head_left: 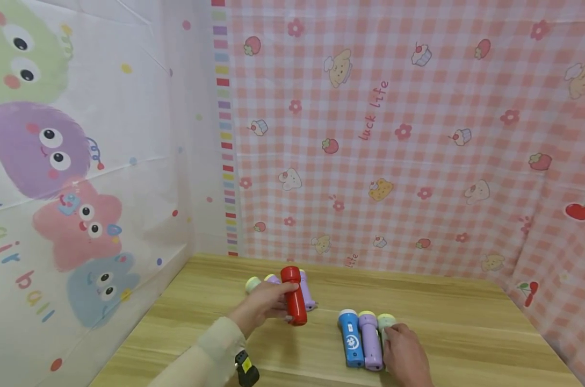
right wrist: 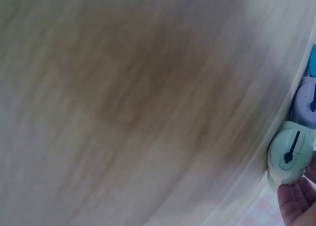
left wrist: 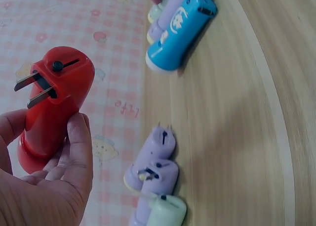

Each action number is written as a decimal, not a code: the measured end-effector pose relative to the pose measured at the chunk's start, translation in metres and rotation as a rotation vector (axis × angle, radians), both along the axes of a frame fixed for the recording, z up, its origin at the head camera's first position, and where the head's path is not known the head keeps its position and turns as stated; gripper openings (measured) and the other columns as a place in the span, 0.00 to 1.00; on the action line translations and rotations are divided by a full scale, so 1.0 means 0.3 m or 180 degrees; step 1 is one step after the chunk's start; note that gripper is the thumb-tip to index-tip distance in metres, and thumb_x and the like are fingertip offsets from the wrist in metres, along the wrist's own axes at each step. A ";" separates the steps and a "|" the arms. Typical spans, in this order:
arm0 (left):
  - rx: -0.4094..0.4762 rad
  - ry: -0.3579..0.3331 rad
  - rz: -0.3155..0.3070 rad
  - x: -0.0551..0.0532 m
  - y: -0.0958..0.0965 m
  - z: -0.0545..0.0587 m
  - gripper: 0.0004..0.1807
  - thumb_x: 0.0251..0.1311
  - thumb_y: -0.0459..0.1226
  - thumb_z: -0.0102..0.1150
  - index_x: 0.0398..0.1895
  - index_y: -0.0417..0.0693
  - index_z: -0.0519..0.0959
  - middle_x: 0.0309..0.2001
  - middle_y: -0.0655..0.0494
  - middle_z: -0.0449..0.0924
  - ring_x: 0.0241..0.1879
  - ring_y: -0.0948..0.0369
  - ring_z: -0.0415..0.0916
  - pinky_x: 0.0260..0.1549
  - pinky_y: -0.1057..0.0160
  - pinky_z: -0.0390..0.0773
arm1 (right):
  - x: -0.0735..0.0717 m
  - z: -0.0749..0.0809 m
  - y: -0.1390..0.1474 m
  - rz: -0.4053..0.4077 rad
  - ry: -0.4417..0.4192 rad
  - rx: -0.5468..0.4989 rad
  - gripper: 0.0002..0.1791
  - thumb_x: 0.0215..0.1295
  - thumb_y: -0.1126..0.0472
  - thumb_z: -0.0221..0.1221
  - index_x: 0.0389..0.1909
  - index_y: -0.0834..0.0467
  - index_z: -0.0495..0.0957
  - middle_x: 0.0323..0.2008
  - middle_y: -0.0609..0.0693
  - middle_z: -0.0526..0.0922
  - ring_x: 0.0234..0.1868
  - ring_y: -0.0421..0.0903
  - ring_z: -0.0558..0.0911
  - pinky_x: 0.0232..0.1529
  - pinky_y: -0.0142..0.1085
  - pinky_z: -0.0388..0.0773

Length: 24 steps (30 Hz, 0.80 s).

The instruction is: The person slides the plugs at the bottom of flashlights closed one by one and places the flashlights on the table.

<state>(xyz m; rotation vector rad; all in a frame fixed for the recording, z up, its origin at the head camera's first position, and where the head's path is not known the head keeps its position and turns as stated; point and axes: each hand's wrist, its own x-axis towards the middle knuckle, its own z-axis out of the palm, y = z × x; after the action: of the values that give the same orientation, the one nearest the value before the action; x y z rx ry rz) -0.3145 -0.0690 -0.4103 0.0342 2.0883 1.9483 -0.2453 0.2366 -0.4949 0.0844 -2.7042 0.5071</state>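
My left hand (head_left: 260,306) grips a red flashlight (head_left: 294,302) above the table. In the left wrist view, two metal plug prongs (left wrist: 35,90) stick out of the red flashlight's end beside a black slider. My right hand (head_left: 407,352) holds a light green flashlight (head_left: 386,321) at the right end of a row, partly covering it. Beside that lie a purple flashlight (head_left: 371,341) and a blue one (head_left: 351,338) with a white print. Behind my left hand rest another green flashlight (left wrist: 170,212) and two purple flashlights (left wrist: 157,146), partly hidden in the head view.
The wood-grain table (head_left: 471,333) meets a pink checked cloth (head_left: 394,161) at the back and right. A white cloth with cartoon figures (head_left: 142,134) hangs at the left. A black strap device (head_left: 246,368) is on the left wrist.
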 end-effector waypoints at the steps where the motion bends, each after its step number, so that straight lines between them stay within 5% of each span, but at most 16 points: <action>1: 0.0023 -0.0011 -0.0004 0.002 0.006 0.001 0.28 0.65 0.44 0.60 0.55 0.26 0.71 0.40 0.42 0.83 0.36 0.54 0.83 0.38 0.56 0.84 | 0.000 0.001 0.000 0.0000 0.0001 -0.0020 0.13 0.59 0.71 0.61 0.43 0.72 0.82 0.42 0.64 0.80 0.44 0.62 0.80 0.43 0.56 0.78; 13: 0.0257 0.0009 -0.0162 0.022 0.053 0.006 0.25 0.67 0.42 0.57 0.54 0.26 0.72 0.39 0.39 0.85 0.34 0.55 0.83 0.33 0.61 0.84 | 0.002 -0.016 0.007 0.0069 0.0456 -0.0125 0.13 0.55 0.73 0.61 0.42 0.72 0.82 0.38 0.65 0.80 0.41 0.63 0.80 0.43 0.56 0.77; 24: 0.0261 -0.0017 -0.0094 0.023 0.073 -0.006 0.24 0.66 0.42 0.58 0.52 0.26 0.73 0.38 0.43 0.84 0.33 0.56 0.82 0.35 0.59 0.84 | 0.006 0.009 0.007 -0.0030 0.0315 -0.0211 0.14 0.58 0.71 0.60 0.45 0.71 0.81 0.40 0.65 0.80 0.43 0.64 0.80 0.45 0.56 0.76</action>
<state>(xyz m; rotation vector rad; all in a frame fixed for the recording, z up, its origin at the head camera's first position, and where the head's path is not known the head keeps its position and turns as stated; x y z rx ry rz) -0.3077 -0.0472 -0.4122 0.0762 1.9922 2.0136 -0.2436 0.2387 -0.4923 0.0766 -2.5880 0.5741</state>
